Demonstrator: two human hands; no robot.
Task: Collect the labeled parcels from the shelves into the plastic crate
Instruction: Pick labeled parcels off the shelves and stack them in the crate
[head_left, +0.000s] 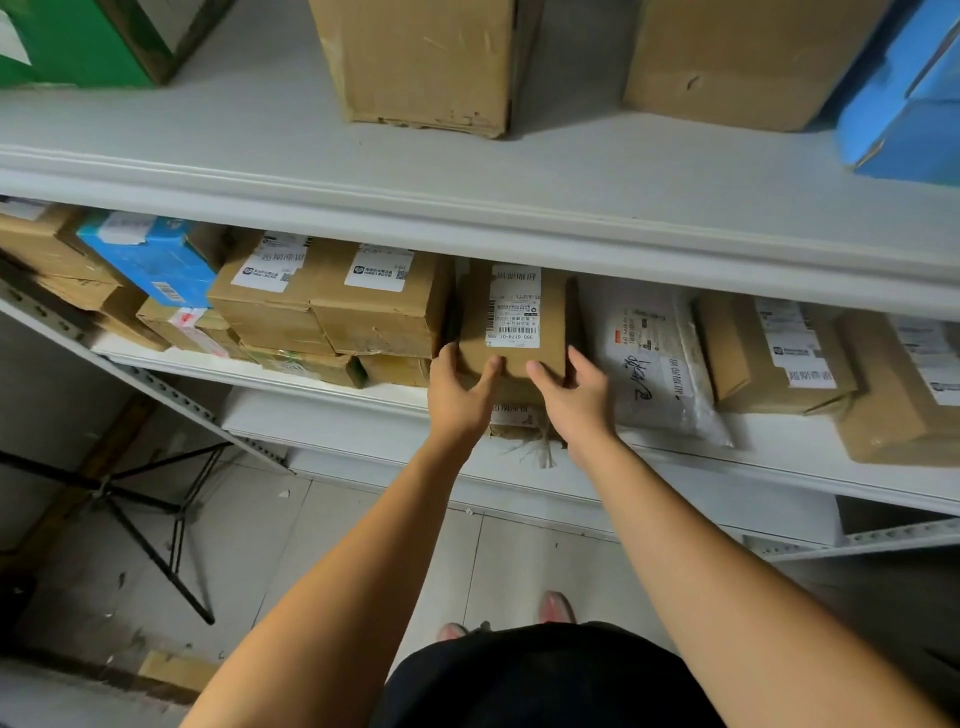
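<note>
Parcel (551, 332), brown cardboard, white label (514, 312), possibly taped

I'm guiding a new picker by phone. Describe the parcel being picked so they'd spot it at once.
On the middle shelf, find the gap between the stacked brown boxes and the white bag. The small brown box there is the only one gripped by the left hand and right hand, its narrow label on top.
</note>
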